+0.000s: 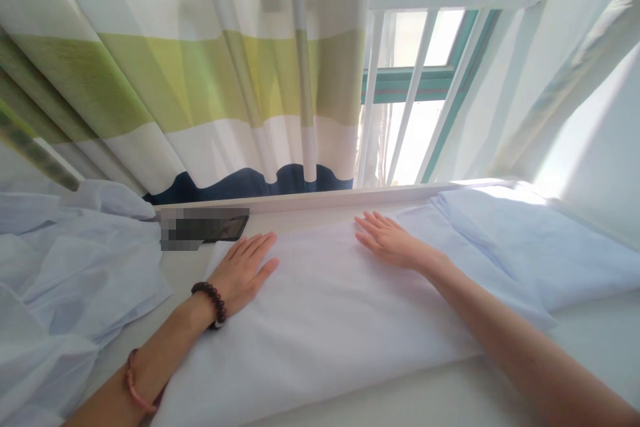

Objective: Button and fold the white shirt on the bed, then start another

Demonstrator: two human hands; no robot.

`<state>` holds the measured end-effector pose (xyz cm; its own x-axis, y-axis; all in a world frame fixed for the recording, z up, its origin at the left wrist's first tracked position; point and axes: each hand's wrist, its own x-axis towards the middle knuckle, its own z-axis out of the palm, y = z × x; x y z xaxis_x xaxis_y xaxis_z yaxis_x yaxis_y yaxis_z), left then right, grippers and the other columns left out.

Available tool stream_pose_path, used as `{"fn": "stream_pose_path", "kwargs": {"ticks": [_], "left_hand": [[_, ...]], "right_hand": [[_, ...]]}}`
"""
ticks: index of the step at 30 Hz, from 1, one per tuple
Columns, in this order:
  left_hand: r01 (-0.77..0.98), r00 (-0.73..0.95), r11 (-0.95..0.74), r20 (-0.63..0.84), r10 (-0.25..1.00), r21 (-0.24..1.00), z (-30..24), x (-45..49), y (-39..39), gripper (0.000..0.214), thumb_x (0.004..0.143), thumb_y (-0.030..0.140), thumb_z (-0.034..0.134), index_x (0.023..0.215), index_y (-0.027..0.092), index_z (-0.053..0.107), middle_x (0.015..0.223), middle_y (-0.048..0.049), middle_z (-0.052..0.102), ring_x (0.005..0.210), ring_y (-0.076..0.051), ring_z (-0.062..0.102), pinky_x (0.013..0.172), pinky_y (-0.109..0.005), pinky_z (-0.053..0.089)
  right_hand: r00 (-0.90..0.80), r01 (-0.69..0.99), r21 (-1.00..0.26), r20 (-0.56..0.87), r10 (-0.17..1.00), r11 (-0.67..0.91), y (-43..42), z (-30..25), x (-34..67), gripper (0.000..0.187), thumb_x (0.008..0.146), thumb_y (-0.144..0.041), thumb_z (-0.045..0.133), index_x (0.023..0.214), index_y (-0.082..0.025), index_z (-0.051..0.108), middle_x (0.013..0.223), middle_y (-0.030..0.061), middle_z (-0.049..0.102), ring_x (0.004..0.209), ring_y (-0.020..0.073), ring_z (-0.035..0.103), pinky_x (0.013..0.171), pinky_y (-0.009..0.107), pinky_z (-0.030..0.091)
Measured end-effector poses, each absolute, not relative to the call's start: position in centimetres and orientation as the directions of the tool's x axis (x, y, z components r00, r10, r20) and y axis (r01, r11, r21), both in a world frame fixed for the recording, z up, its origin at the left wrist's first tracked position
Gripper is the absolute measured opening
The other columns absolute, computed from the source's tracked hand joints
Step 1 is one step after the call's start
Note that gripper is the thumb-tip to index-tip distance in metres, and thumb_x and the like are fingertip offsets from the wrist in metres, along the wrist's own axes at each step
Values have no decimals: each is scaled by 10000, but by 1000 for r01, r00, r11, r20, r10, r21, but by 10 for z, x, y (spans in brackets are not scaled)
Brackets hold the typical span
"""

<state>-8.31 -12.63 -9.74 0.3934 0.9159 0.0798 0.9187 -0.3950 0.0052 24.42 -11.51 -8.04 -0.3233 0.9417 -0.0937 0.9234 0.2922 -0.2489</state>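
A folded white cloth [320,320] lies spread in a long strip across the bed surface in front of me. My left hand [245,270] rests flat on its left end, fingers stretched out, with a dark bead bracelet at the wrist and a reddish band further up the arm. Toward the cloth's far edge, my right hand [393,240] lies palm down with its fingers spread. Neither hand grips anything. Just beyond my left fingertips is a dark phone [234,227], partly covered by a blurred patch.
Crumpled white fabric [75,280] is heaped at the left. Another folded white cloth [540,240] sits at the right end, by the wall. A low ledge [300,201] and white rails [415,93] border the far side, with a striped curtain [200,80] and a window behind.
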Motion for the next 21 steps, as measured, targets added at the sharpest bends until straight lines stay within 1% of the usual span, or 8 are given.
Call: {"fn": "stream_pose_path", "kwargs": {"ticks": [3, 6, 8, 10, 13, 15, 18, 21], "left_hand": [[919, 394, -394, 37, 918, -18, -90, -95, -121, 590, 936, 423, 218, 1382, 118, 455, 1432, -102, 465, 1332, -230, 403, 1138, -426, 247], [929, 368, -368, 9, 930, -37, -78, -105, -117, 566, 928, 382, 206, 1314, 122, 527, 1366, -97, 538, 1274, -215, 469, 1112, -375, 295], [941, 336, -335, 12, 942, -41, -70, -110, -115, 548, 929, 339, 197, 1270, 108, 559, 1308, -105, 585, 1216, -217, 519, 1085, -361, 326], [952, 303, -302, 34, 952, -46, -64, -114, -114, 517, 930, 311, 218, 1237, 99, 577, 1254, -111, 618, 1155, -233, 556, 1048, -374, 360], [962, 273, -271, 90, 958, -37, -57, -118, -113, 431, 926, 332, 300, 1163, 147, 609, 1164, -79, 659, 1075, -224, 585, 990, -355, 399], [968, 244, -248, 125, 962, 18, -53, -119, -113, 355, 919, 362, 352, 1062, 189, 626, 1099, -40, 680, 1028, -194, 593, 954, -307, 415], [968, 171, -194, 148, 974, 158, -48, -119, -113, 282, 898, 396, 417, 936, 205, 621, 1020, 3, 699, 965, -169, 601, 913, -260, 424], [960, 106, -132, 117, 987, 246, -44, -120, -113, 285, 886, 423, 438, 915, 214, 629, 985, 41, 714, 939, -161, 606, 902, -249, 424]], "right_hand": [[-264, 947, -203, -44, 963, 250, -102, -74, 284, 479, 949, -302, 300, 1385, -226, 485, 1494, 60, 383, 1399, 270, 281, 1130, 487, 250], [-206, 955, -219, -4, 979, 200, -90, -71, 322, 494, 896, -182, 351, 1358, -233, 516, 1419, 43, 495, 1316, 254, 437, 1076, 433, 371], [-149, 965, -214, 13, 989, 149, -85, -71, 339, 501, 884, -180, 366, 1364, -196, 510, 1389, 79, 525, 1270, 277, 486, 1038, 446, 406], [-114, 969, -215, 34, 993, 119, -82, -71, 350, 467, 872, -211, 411, 1310, -168, 567, 1326, 109, 579, 1215, 302, 531, 1010, 455, 423], [-81, 967, -237, 74, 994, 96, -79, -71, 358, 383, 837, -248, 481, 1166, -193, 670, 1202, 88, 658, 1104, 282, 599, 958, 406, 460], [-43, 964, -258, 102, 994, 68, -78, -69, 361, 354, 811, -262, 514, 1116, -216, 687, 1108, 67, 693, 1001, 254, 640, 883, 366, 496], [3, 958, -283, 136, 991, 36, -80, -60, 365, 284, 787, -302, 547, 1003, -227, 714, 930, 52, 714, 835, 225, 660, 751, 326, 516], [3, 941, -332, 216, 976, 71, -81, -52, 367, 212, 787, -324, 546, 847, -231, 726, 867, 48, 702, 814, 222, 649, 721, 314, 502]]}}
